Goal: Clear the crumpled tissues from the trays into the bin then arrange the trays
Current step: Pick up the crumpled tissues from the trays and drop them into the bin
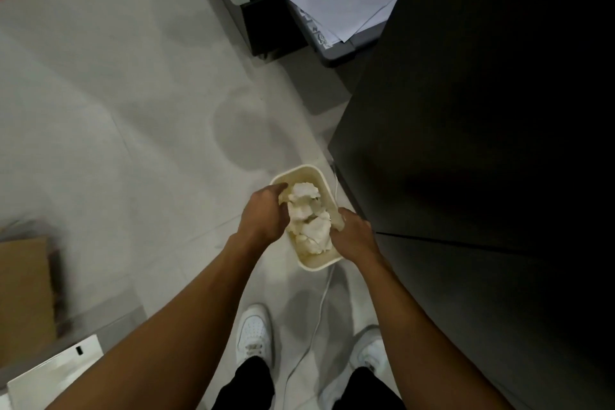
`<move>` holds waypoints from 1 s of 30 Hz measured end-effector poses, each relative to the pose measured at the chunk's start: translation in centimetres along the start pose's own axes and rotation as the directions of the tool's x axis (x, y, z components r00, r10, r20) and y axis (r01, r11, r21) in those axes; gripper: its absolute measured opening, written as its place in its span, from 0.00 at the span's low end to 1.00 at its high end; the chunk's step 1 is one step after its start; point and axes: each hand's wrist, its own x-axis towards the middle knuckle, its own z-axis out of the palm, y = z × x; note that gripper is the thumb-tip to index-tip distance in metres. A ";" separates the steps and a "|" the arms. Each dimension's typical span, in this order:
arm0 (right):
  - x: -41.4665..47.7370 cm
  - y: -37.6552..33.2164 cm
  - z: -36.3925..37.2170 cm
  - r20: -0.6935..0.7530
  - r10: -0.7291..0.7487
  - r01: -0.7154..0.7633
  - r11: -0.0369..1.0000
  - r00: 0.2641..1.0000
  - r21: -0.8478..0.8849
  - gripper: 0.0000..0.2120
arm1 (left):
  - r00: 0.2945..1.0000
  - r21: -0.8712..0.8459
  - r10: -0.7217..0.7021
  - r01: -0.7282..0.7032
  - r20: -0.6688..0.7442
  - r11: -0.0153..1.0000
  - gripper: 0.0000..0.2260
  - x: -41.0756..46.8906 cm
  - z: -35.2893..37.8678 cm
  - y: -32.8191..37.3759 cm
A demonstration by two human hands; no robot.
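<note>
While we look straight down, one cream tray (318, 265) hangs over the floor (133, 110) just below centre, its long axis running from 11 to 5 o'clock. We count one tray, two hands and two white shoes (254, 333). The crumpled tissues (309, 220) form a heap whose lumps we cannot count. Our left hand (266, 215) grips the tray's 9 o'clock rim, fingers curled over it onto the tissues. Our right hand (353, 238) grips the 4 o'clock rim, fingers curled and their tips hidden. The heap lies between both sets of fingers. A dark cabinet (482, 143) stands at 3 o'clock.
</note>
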 end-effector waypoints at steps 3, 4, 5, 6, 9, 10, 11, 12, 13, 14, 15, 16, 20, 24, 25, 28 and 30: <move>-2.0 -0.8 -1.3 -0.012 0.006 -0.006 0.998 1.000 0.064 0.23 | 0.999 0.007 -0.041 0.041 0.000 0.999 0.17 -2.0 -0.9 0.2; -2.9 -1.3 -1.9 -0.017 0.004 -0.003 0.997 1.000 0.076 0.25 | 0.999 0.000 -0.044 0.044 0.002 0.999 0.16 -2.7 -1.5 0.4; -3.8 -1.9 -2.5 -0.027 0.003 -0.001 0.996 1.000 0.093 0.26 | 0.999 -0.007 -0.042 0.042 0.004 0.999 0.15 -3.5 -2.2 0.8; -4.8 -2.5 -3.1 -0.037 0.003 0.001 0.994 0.999 0.109 0.27 | 0.999 -0.015 -0.043 0.043 0.005 0.999 0.15 -4.2 -2.9 1.3; -8.2 -4.5 -5.5 -0.060 -0.004 0.013 0.988 0.998 0.153 0.27 | 0.999 -0.042 -0.032 0.033 0.005 0.999 0.14 -6.1 -5.6 3.4; -9.5 -5.3 -6.3 -0.068 -0.007 0.019 0.984 0.998 0.175 0.27 | 1.000 -0.049 -0.024 0.024 0.010 0.999 0.14 -6.8 -6.6 4.4; -10.8 -6.0 -7.2 -0.078 -0.014 0.029 0.981 0.997 0.191 0.27 | 1.000 -0.058 -0.016 0.016 0.015 0.998 0.13 -7.4 -7.6 5.4; -12.2 -6.7 -8.2 -0.096 -0.029 0.047 0.979 0.995 0.196 0.26 | 1.000 -0.067 -0.009 0.010 0.015 0.998 0.13 -8.2 -8.7 6.4; -13.5 -7.5 -9.1 -0.114 -0.050 0.071 0.979 0.992 0.191 0.26 | 1.000 -0.076 0.002 -0.002 0.007 0.997 0.12 -8.9 -9.8 7.5; -15.0 -8.2 -10.1 -0.129 -0.073 0.096 0.978 0.989 0.187 0.26 | 1.000 -0.086 0.013 -0.013 -0.004 0.996 0.12 -9.8 -10.8 8.6; -16.5 -8.9 -11.1 -0.139 -0.084 0.111 0.974 0.987 0.195 0.26 | 1.000 -0.097 0.027 -0.028 -0.013 0.995 0.12 -10.6 -11.9 9.6; -18.0 -9.6 -12.0 -0.150 -0.086 0.117 0.969 0.985 0.218 0.26 | 0.999 -0.108 0.040 -0.042 -0.017 0.993 0.12 -11.5 -13.1 10.8; -23.9 -12.1 -16.0 -0.255 -0.112 0.188 0.935 0.960 0.299 0.25 | 0.995 -0.156 0.100 -0.103 -0.031 0.982 0.10 -14.9 -17.7 15.6; -29.6 -14.0 -20.4 -0.378 -0.166 0.287 0.913 0.911 0.289 0.24 | 0.990 -0.200 0.139 -0.143 -0.033 0.969 0.11 -18.0 -21.5 20.6; -31.0 -14.3 -21.6 -0.411 -0.169 0.307 0.904 0.896 0.296 0.23 | 0.987 -0.205 0.157 -0.161 -0.037 0.965 0.11 -18.7 -22.2 22.0; -34.8 -14.9 -25.1 -0.525 -0.174 0.362 0.889 0.833 0.280 0.23 | 0.971 -0.201 0.234 -0.241 -0.059 0.950 0.11 -20.5 -24.4 26.4; -37.1 -14.9 -27.4 -0.583 -0.171 0.384 0.885 0.794 0.263 0.23 | 0.953 -0.208 0.294 -0.303 -0.071 0.930 0.11 -21.7 -25.8 29.4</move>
